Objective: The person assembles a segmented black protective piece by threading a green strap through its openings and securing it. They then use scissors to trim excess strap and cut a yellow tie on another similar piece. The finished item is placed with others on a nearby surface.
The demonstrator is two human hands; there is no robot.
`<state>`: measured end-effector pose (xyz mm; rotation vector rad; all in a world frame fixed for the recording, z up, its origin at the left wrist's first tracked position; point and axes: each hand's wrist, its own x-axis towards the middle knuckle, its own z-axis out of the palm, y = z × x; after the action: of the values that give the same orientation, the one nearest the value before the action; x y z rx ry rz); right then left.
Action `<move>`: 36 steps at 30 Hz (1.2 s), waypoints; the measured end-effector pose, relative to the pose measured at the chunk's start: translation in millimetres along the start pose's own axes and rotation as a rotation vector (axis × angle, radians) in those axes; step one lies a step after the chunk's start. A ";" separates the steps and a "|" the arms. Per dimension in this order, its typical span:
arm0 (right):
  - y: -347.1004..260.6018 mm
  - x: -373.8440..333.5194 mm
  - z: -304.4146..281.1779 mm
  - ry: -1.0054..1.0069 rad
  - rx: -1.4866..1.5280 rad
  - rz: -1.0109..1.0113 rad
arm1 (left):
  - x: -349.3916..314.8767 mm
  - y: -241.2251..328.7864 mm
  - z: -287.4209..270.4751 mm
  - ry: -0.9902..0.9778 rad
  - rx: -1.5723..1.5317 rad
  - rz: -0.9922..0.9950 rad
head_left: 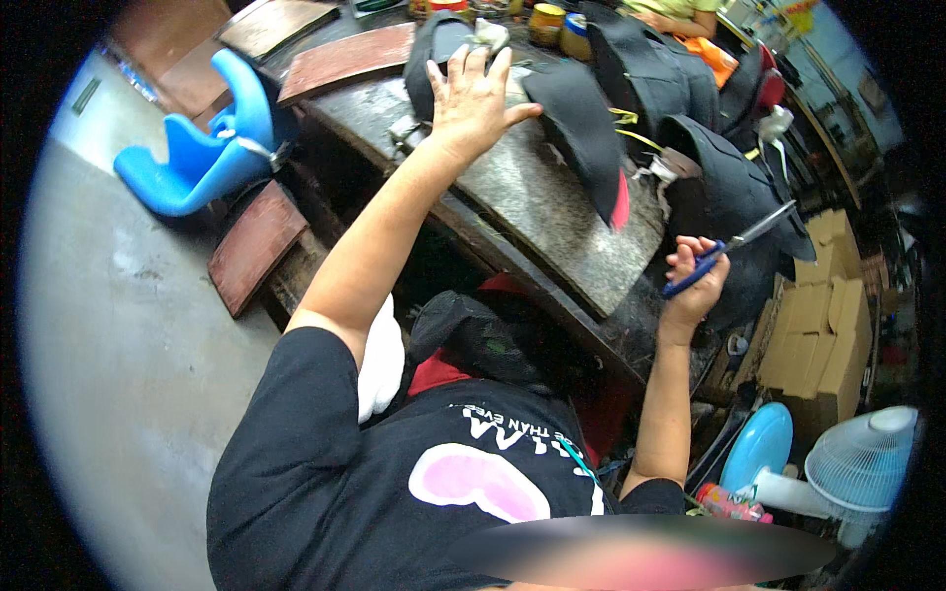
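Observation:
My left hand (pixel 471 116) is stretched forward over the workbench, palm down and fingers spread. Under and beside its fingertips lie a black padded piece (pixel 424 74) and a small whitish lump (pixel 491 35); whether they touch cannot be made out. In my right hand (pixel 696 288) is a pair of scissors (pixel 757 231) with blue handles, blades pointing up and to the right. Between the hands, a curved black piece (pixel 576 133) with a pink-red tip lies on a grey stone slab (pixel 601 261). Several larger black sewn pieces (pixel 724 163) are heaped beyond the scissors.
Jars (pixel 546 25) stand at the bench's far side, near another person's arm (pixel 680 22). Reddish-brown boards (pixel 345 65) lie at the far left. A blue plastic seat (pixel 192 163) is left of the bench; cardboard boxes (pixel 816 340) and a fan (pixel 865 463) are at right.

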<state>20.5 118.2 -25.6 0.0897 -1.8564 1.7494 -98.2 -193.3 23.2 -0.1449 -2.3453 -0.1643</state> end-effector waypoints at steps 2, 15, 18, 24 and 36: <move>4.8 -3.4 -0.9 -0.020 -0.072 -0.095 | 9.3 26.9 0.5 0.243 -0.272 0.192; 2.6 -10.9 -8.0 -0.027 0.100 0.096 | 15.9 49.6 -1.0 -0.340 -0.440 0.590; 2.9 -10.4 -7.8 -0.069 0.096 0.061 | 18.5 52.1 -20.4 -0.252 -0.182 0.801; 1.4 -11.3 -15.2 -0.082 0.051 0.008 | -5.8 50.4 -56.5 -0.149 -0.660 0.431; 7.3 -10.8 -9.1 -0.095 0.029 0.029 | 8.6 -120.4 42.6 0.049 -0.372 -0.875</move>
<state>29.6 124.1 -37.3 0.1602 -1.9079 1.8210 -152.4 -304.5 -9.4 0.7073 -2.1522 -1.0081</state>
